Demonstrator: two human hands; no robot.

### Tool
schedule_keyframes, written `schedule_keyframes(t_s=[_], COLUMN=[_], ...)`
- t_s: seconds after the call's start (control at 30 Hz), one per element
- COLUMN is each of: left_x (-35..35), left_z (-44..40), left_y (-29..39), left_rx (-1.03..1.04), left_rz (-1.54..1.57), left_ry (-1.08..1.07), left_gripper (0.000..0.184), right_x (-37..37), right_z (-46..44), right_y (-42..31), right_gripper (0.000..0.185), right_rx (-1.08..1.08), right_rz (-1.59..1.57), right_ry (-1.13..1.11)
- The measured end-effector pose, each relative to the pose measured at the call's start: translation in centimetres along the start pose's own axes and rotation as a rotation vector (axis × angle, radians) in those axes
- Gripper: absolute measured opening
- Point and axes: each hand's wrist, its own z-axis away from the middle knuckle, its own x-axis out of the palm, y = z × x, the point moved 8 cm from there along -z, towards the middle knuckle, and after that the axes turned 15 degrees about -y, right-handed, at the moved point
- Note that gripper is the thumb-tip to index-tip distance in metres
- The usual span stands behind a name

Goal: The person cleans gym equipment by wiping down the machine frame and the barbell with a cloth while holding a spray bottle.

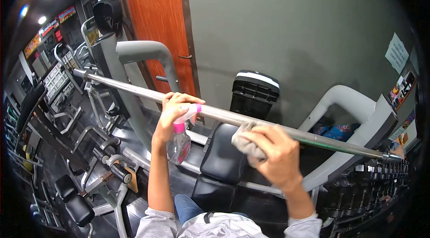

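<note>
A long metal barbell bar runs across the view, resting on a grey rack frame. My left hand is closed around the neck of a clear spray bottle with a pink collar and pink nozzle tip, its fingers lying over the bar. To the right, my right hand grips a crumpled grey cloth, which lies against the bar. Below the bar, between my forearms, is a black padded bench.
Curved grey rack arms rise at the left and right. Dumbbells line a rack at lower right. Exercise machines fill the left side. A wooden door and a grey wall stand behind.
</note>
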Motion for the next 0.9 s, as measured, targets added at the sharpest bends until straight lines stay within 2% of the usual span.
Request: schedule_keyframes(t_s=[0.07,0.1,0.17,0.2,0.27,0.47,0.53,0.67,0.8,0.9], left_x=[0.0,0.1,0.0,-0.1,-0.1,-0.4,-0.2,-0.3,-0.2,-0.4], left_z=[0.1,0.0,0.2,0.1,0.2,0.2,0.2,0.2,0.2,0.2], left_y=[0.1,-0.2,-0.3,-0.3,-0.6,0.0,-0.4,-0.3,-0.5,-0.6], left_rx=[0.004,0.014,0.009,0.004,0.005,0.055,0.034,0.03,0.042,0.057], left_rz=[0.013,0.019,0.012,0.0,-0.007,0.0,0.017,-0.005,-0.056,-0.073], left_ry=[0.023,0.031,0.038,0.038,0.05,0.052,0.011,0.025,0.062,0.06], left_gripper=[0.059,0.058,0.058,0.058,0.059,0.058,0.058,0.058,0.058,0.059], right_x=[-0.8,-0.9,1.6,1.7,2.7,4.8,4.4,2.4,3.0,6.3], right_z=[-2.5,-3.7,-5.9,-7.0,-8.8,-12.5,-11.9,-9.1,-8.6,-10.4], right_y=[0.4,1.0,2.3,2.6,1.7,2.7,4.5,8.5,10.5,10.0], right_gripper=[0.035,0.035,0.031,0.031,0.029,0.028,0.024,0.029,0.03,0.034], right_rx=[-0.042,-0.048,-0.11,-0.116,-0.266,-0.174,-0.045,0.119,0.112,0.036], right_rz=[0.196,0.2,0.174,0.178,0.112,-0.113,-0.125,-0.184,-0.273,-0.398], right_ry=[-0.13,-0.13,-0.357,-0.357,-0.389,-0.488,-0.619,-0.844,-0.889,-0.834])
